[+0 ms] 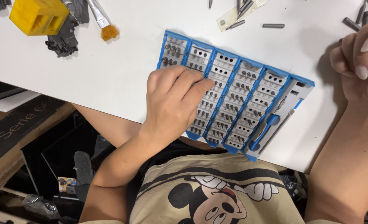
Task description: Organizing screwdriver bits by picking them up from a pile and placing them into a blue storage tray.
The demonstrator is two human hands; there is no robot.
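left hand (173, 101) on bit tray (234, 89), fingers curled

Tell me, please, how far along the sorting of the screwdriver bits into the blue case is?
Most slots of the blue bit case already hold bits, and its screwdriver handle is seated. The left hand is fingering a bit in the second column; the right hand is curled near the table edge, contents unclear. Several slots near the top are empty, and loose bits lie on the white table.
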